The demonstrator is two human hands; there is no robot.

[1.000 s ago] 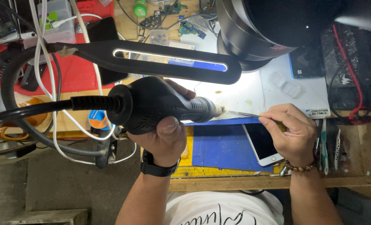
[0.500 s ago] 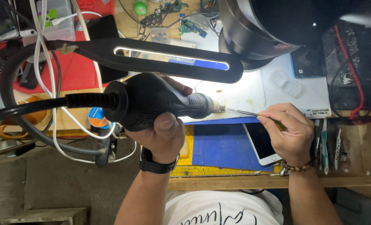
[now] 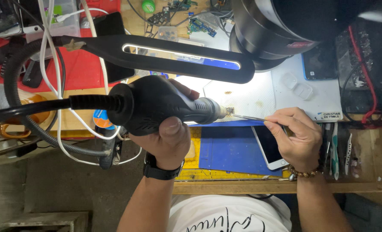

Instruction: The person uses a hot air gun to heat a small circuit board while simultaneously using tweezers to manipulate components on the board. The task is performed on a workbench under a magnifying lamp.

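Note:
My left hand (image 3: pixel 168 137) grips a black hot-air handpiece (image 3: pixel 156 107) with a thick black hose running off to the left. Its metal nozzle points right at a tiny circuit chip (image 3: pixel 230 111). My right hand (image 3: pixel 295 137) pinches thin metal tweezers (image 3: pixel 247 117) whose tips hold or touch that chip just above the bright white work pad (image 3: pixel 246 96). A black watch sits on my left wrist and a bead bracelet on my right.
A black bar lamp (image 3: pixel 178 56) crosses above the hands. A large black microscope head (image 3: pixel 276 30) hangs at top right. A phone (image 3: pixel 268 148) lies on a blue mat (image 3: pixel 225 150). Several hand tools (image 3: pixel 334 148) stand at right. Cables, circuit boards and a red mat fill the left.
Both hands hold nearly the same pose. The view has shifted slightly, and the handpiece sits a little lower against the lamp.

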